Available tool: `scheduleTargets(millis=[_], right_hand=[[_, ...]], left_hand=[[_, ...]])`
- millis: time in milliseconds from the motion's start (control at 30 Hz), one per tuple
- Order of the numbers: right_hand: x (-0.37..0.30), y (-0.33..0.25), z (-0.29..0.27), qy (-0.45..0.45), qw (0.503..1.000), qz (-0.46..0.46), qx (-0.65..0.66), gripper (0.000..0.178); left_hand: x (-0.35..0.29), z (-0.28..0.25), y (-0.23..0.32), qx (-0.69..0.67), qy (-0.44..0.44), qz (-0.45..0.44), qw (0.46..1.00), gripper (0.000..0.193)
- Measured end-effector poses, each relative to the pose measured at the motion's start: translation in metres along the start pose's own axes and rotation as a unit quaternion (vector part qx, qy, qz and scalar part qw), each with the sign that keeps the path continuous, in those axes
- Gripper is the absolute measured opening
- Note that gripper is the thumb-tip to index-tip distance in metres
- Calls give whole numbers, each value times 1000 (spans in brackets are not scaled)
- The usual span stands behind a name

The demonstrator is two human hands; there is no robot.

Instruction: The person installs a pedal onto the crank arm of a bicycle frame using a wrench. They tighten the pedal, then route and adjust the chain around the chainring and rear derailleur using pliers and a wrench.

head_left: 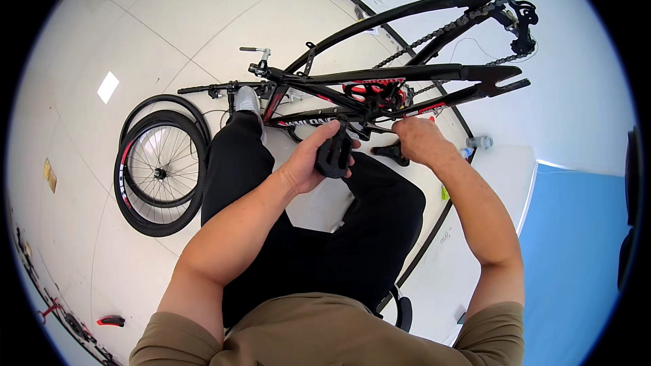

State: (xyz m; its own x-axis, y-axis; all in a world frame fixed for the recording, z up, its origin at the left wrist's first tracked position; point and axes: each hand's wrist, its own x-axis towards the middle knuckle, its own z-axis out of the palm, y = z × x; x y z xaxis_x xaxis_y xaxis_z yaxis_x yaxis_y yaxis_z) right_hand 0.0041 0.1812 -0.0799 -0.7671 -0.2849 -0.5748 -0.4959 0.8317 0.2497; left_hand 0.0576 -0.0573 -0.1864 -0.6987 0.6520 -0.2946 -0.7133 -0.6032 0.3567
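Note:
A black bicycle pedal (333, 154) is in my left hand (304, 164), with the thumb on top and fingertips wrapped round its far side. Its upper end is up against the frame near the crank area. My right hand (424, 141) is a closed fist just right of the pedal, below the frame's rear end. A slim dark bar (381, 129) runs from the pedal's end towards that fist; what the fingers hold is mostly hidden. Before me lies the black bicycle frame (319, 80), without its wheels, with a red chainring (369, 95) and a hanging chain (434, 39).
Two wheels or tyres overlap on the floor at left, the nearer a spoked wheel (160, 173). The handlebar (203, 88) lies by my left shoe (247, 100). A black saddle (390, 153) is below the frame; a bottle (479, 142) stands by the wall at right.

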Motion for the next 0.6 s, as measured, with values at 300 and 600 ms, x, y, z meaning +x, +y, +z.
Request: scheduleTargets(millis=[300,600], right_hand=[[1,13,16,50,998,46,14,18],[-2,20,36,69,995,56,55,24]], left_hand=[[-2,1,-1,-8,-2,8,1000,54],[-1,9,-1,26,-9,27,999,53]])
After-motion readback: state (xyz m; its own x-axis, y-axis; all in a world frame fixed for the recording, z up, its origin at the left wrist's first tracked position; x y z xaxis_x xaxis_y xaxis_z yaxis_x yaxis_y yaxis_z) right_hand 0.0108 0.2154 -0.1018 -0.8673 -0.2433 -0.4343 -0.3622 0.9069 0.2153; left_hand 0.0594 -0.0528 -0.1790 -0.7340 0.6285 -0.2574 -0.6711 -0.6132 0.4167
